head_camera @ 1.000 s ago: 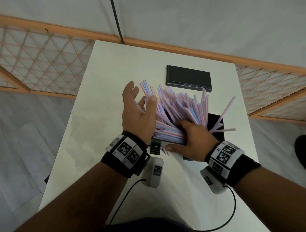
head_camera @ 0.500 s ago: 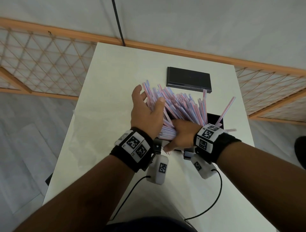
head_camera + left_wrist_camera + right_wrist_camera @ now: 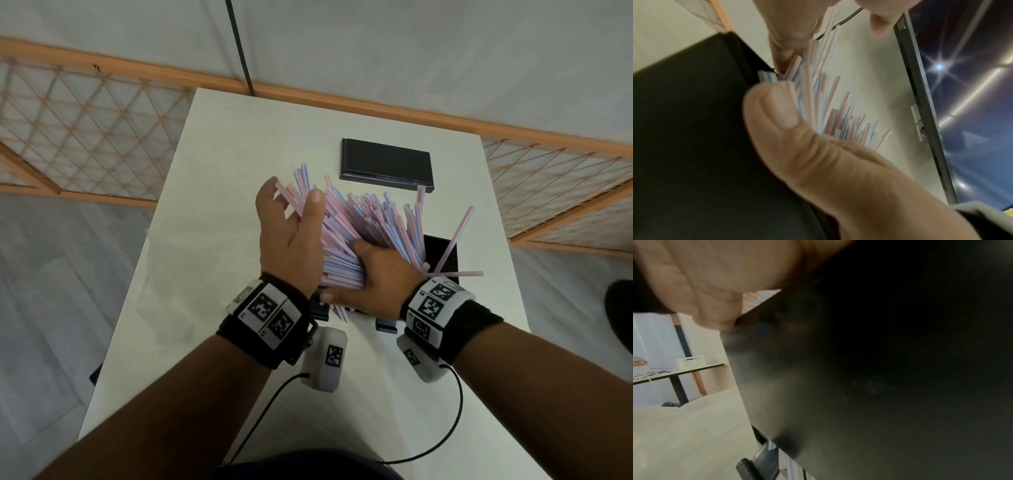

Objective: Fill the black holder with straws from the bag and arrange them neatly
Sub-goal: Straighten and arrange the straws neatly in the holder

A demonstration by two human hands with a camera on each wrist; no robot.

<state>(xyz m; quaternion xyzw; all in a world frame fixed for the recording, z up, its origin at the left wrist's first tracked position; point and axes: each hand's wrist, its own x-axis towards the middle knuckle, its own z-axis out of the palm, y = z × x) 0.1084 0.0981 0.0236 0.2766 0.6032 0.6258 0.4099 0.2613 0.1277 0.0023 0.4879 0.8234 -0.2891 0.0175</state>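
Table: white rectangular tabletop (image 3: 212, 274), carrying a flat black rectangular slab (image 3: 387, 163) at its far end.
Holder: black box-shaped straw holder (image 3: 442, 255) near the right edge, mostly hidden by hands.
Straws: dense fan of thin pink-and-blue striped plastic straws (image 3: 363, 222) standing in the holder, leaning left; likely light, slick, springy, prone to splaying.
Left hand (image 3: 291, 240): fingers relaxed and spread, thumb pressing the fan's left side.
Right hand (image 3: 376, 277): curled around the bundle's base.
Grip advice: squeeze low, near the rim.
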